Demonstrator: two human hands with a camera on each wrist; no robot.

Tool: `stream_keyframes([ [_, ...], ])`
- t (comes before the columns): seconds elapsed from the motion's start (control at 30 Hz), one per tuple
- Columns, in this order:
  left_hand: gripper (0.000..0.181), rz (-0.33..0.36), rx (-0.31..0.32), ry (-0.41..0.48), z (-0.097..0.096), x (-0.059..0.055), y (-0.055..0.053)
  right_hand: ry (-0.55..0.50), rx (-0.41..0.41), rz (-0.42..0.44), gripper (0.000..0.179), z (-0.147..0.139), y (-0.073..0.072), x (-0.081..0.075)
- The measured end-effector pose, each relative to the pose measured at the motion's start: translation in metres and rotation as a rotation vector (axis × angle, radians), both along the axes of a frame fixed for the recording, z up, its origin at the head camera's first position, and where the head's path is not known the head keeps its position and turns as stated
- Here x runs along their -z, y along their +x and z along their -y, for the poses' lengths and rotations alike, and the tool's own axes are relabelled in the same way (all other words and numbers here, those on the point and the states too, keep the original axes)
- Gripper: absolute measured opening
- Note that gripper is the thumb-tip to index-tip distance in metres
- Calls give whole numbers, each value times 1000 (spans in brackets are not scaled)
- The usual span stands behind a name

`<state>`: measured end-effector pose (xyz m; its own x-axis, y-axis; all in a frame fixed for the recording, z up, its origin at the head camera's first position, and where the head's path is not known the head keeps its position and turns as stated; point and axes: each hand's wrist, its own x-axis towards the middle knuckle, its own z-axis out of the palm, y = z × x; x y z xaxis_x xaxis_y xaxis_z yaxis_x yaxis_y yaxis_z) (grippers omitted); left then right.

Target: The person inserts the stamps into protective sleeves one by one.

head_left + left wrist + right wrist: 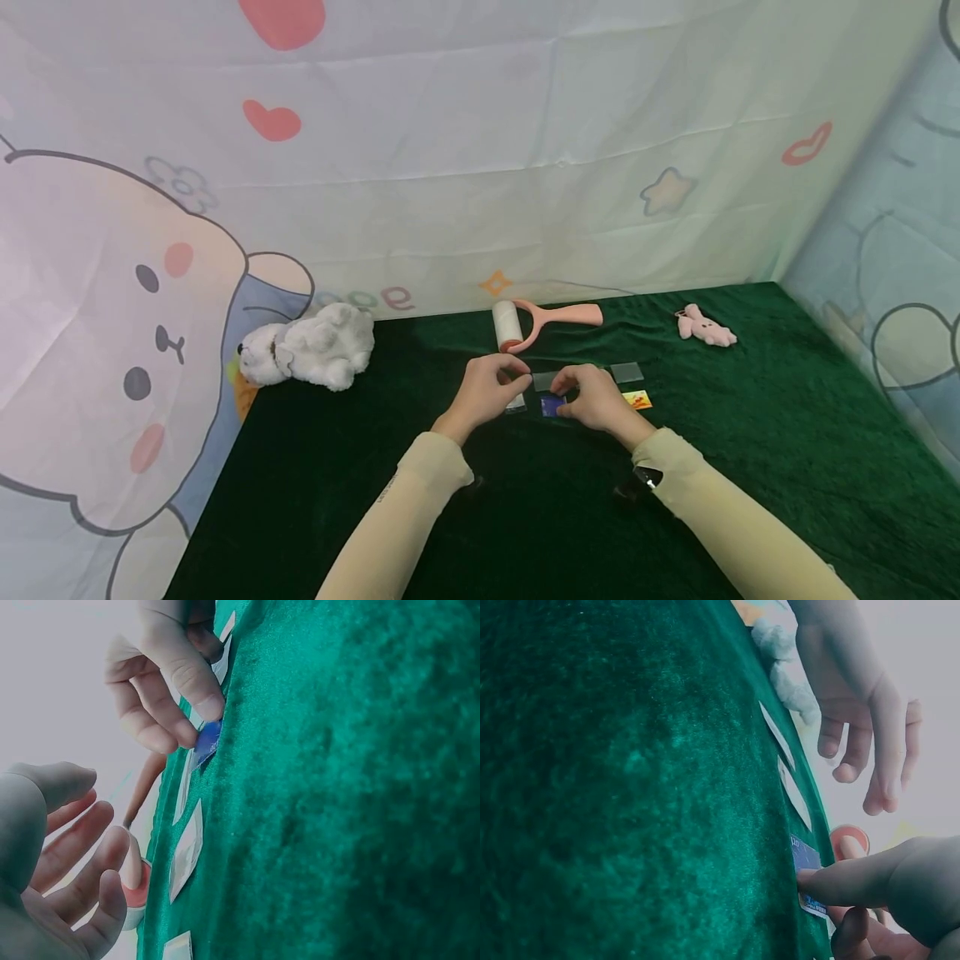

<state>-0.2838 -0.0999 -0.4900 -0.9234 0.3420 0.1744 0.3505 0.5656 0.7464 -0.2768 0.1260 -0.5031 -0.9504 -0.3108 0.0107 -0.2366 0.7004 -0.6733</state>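
Note:
My right hand (592,402) pinches a small blue card (552,406) between thumb and finger, low over the green cloth; the left wrist view shows the card (208,741) tilted. To the left, my left hand (483,387) hovers with loosely bent fingers, holding nothing. Under its fingertips lies a small pale flat piece (516,404), partly covered. Behind the blue card is a clear flat sleeve (543,382), partly behind my right hand. A second clear sleeve (627,372) and a yellow-orange card (638,399) lie right of that hand.
A lint roller with a white roll (506,322) and pink handle (573,314) lies behind the cards. At the left edge lies a white plush animal (322,346); a small pink plush toy (705,326) is at the back right. A printed cloth backdrop (450,208) rises behind the table.

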Motion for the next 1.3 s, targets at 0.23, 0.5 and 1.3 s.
stream_keyframes([
  [0.23,18,2,0,-6,1,0,0,14,2,9,23,1,1,-1],
  [0.5,17,-12,13,-5,0,-1,-1,32,-16,-5,12,-3,1,-3],
  [1.3,19,11,16,-118,-19,4,-16,-237,-158,7,9,-34,6,-12],
])
